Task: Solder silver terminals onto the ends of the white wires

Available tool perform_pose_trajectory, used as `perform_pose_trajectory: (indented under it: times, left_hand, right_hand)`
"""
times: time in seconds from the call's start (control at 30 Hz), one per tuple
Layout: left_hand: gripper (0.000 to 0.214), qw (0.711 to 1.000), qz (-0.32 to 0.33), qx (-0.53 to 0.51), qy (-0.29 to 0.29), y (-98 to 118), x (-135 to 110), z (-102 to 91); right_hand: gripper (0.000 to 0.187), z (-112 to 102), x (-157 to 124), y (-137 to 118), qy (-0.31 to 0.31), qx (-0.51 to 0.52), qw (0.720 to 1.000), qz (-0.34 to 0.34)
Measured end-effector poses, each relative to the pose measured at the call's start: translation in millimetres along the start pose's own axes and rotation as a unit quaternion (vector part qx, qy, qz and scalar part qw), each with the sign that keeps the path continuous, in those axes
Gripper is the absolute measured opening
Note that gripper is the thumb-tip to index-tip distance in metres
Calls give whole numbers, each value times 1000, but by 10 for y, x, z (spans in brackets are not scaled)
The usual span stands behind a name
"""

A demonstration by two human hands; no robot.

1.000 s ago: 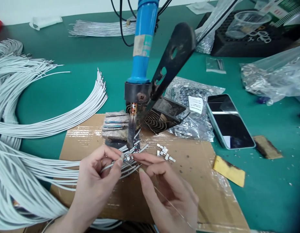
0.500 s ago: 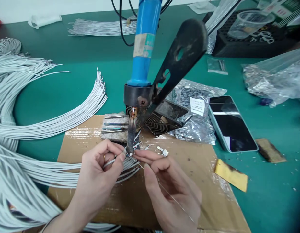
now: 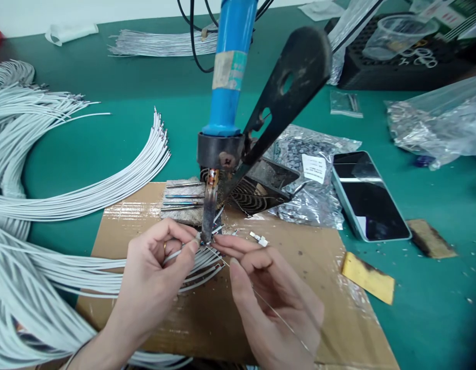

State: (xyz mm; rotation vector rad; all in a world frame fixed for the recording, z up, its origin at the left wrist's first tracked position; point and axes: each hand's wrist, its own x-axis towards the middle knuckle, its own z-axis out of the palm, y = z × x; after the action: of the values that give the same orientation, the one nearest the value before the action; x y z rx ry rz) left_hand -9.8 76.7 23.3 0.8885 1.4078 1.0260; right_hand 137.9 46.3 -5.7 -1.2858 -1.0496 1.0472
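A blue soldering iron [image 3: 229, 67] is clamped upright in a black stand [image 3: 288, 97], its dark tip pointing down between my hands. My left hand [image 3: 157, 277] pinches a white cable [image 3: 172, 256] near its end, right beside the tip. Between the thumb and fingers of my right hand [image 3: 272, 298] runs a thin solder wire [image 3: 278, 314], which crosses the palm and reaches up to the tip. Exactly what touches at the tip is too small to make out. More white cables [image 3: 107, 270] lie beneath my left hand.
Bundles of white cables [image 3: 79, 198] fill the left side. Cardboard [image 3: 299, 288] covers the work spot. A small white connector [image 3: 259, 238] lies on it. To the right are a phone [image 3: 371, 195], a yellow sponge [image 3: 368, 277] and a bag of small dark parts [image 3: 311, 180].
Both hands hold nearly the same pose by the iron tip. My right hand has shifted very slightly to the right, and the whole view has moved a touch.
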Motion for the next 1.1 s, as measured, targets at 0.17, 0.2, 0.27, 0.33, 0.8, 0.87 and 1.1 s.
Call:
perform_pose_trajectory:
  times: [0.17, 0.2, 0.27, 0.33, 0.8, 0.87, 1.1]
  left_hand:
    - [15, 1000, 8, -5, 22, 38, 1, 38]
    - [15, 1000, 8, -5, 22, 38, -2, 37]
    - [14, 1000, 5, -5, 14, 25, -9, 23]
    - [14, 1000, 2, -5, 5, 3, -13, 2]
    - [14, 999, 14, 3, 34, 70, -1, 63]
    - [14, 999, 11, 5, 37, 65, -4, 53]
    - [14, 999, 18, 15, 36, 61, -8, 57]
  right_hand:
    - [20, 16, -3, 5, 9, 10, 1000, 4]
    - [20, 17, -5, 4, 10, 12, 1000, 7]
    - [20, 15, -8, 0, 10, 15, 1000, 11]
    - [20, 9, -10, -5, 8, 15, 1000, 14]
    - [19, 3, 6, -4, -1, 8, 1000, 7]
    - [19, 7, 6, -10, -1, 9, 1000, 6]
    - [21, 16, 0, -8, -1, 16, 1000, 0]
